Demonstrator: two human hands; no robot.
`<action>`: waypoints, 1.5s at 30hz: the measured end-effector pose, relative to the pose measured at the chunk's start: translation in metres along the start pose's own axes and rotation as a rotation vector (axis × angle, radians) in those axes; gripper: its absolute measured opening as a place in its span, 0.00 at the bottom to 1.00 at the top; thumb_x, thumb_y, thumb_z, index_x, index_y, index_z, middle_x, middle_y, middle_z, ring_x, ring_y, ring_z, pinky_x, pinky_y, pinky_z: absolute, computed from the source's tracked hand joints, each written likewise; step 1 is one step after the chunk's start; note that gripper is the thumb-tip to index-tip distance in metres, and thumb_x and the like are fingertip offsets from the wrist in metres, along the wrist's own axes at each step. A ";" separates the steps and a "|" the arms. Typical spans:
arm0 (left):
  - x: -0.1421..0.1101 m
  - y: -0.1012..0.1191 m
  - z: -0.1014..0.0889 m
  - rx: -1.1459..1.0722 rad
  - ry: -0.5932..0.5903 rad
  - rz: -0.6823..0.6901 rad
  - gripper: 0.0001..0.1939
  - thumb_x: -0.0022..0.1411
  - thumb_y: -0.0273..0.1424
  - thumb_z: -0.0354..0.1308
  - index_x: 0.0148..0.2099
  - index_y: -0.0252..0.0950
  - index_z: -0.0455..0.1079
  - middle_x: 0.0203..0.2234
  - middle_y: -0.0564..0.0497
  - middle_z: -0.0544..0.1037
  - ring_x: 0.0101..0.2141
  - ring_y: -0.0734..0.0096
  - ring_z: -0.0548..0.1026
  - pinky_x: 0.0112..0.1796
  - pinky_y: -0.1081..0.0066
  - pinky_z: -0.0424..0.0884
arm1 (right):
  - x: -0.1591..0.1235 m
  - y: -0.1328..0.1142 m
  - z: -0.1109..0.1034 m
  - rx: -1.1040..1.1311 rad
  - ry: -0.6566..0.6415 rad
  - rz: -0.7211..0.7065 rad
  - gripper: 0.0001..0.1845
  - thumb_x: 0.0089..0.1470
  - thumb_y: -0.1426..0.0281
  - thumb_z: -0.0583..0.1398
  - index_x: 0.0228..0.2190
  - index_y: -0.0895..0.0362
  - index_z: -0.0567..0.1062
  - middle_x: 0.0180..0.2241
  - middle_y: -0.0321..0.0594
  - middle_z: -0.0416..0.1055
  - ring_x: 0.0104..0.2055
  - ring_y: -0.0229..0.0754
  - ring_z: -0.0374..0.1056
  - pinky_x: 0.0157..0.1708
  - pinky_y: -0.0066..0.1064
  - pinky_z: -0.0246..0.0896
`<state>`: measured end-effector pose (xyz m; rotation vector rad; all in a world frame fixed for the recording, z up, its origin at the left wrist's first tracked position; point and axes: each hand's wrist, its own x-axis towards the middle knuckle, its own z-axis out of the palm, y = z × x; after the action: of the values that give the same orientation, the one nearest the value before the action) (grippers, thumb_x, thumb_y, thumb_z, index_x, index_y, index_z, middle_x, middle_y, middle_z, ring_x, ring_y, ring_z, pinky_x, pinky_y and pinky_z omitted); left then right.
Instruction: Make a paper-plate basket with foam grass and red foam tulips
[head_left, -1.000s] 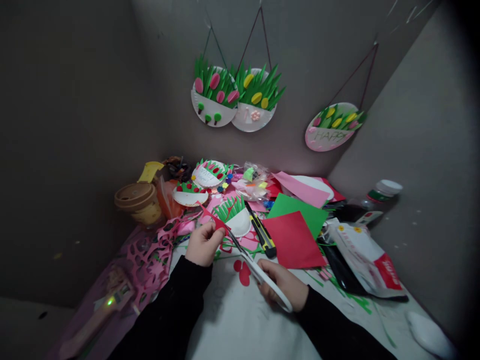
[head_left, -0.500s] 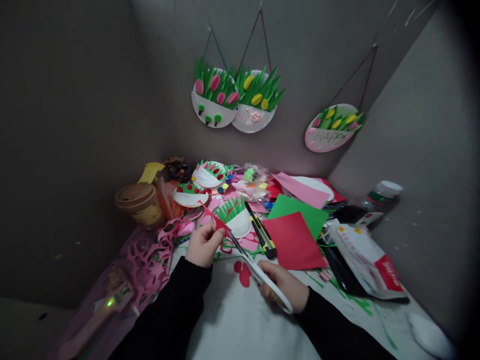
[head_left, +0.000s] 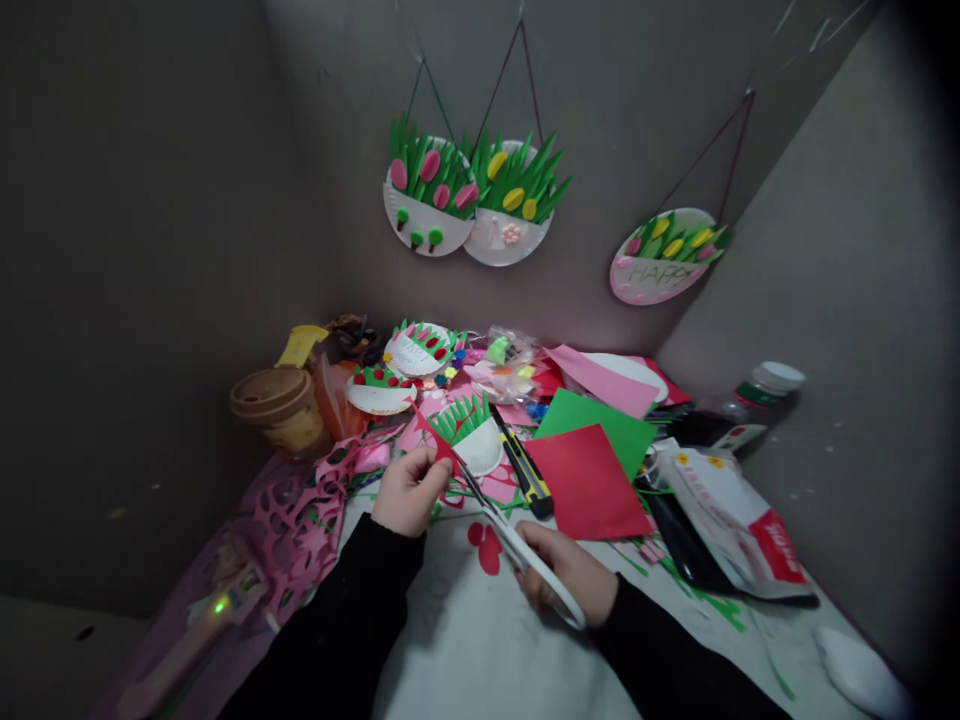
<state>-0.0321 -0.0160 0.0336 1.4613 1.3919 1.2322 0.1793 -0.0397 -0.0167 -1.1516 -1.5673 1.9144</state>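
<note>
My left hand (head_left: 406, 490) pinches a small piece of red paper (head_left: 438, 437) between thumb and fingers. My right hand (head_left: 568, 572) is closed around the white handles of a pair of scissors (head_left: 517, 543). Their blades point up and left, with the tips at the red paper beside my left fingertips. Just beyond the blades lies a half paper plate (head_left: 480, 446) with green paper grass. A few red petal-shaped cutouts (head_left: 488, 552) rest on the white table below the scissors.
A yellow-black utility knife (head_left: 529, 475), red sheet (head_left: 589, 482) and green sheet (head_left: 600, 425) lie right of centre. Pink paper scraps (head_left: 300, 520), a brown-lidded cup (head_left: 277, 405) and a glue gun (head_left: 199, 630) are left. At right lie a white-red pouch (head_left: 742, 520) and a bottle (head_left: 769, 385).
The red paper in my left hand has turned slightly, its upper tip shifting a little to the right. Both hands and the scissors stay almost where they were.
</note>
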 end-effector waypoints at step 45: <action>0.000 -0.002 0.002 0.003 -0.020 0.020 0.14 0.55 0.36 0.51 0.21 0.36 0.61 0.16 0.56 0.63 0.21 0.75 0.61 0.26 0.74 0.57 | -0.001 -0.001 -0.001 -0.022 0.000 -0.008 0.12 0.29 0.77 0.53 0.23 0.55 0.60 0.15 0.24 0.60 0.15 0.29 0.55 0.13 0.19 0.47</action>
<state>-0.0309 -0.0152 0.0318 1.4897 1.3696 1.2253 0.1801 -0.0394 -0.0150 -1.1522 -1.5950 1.8966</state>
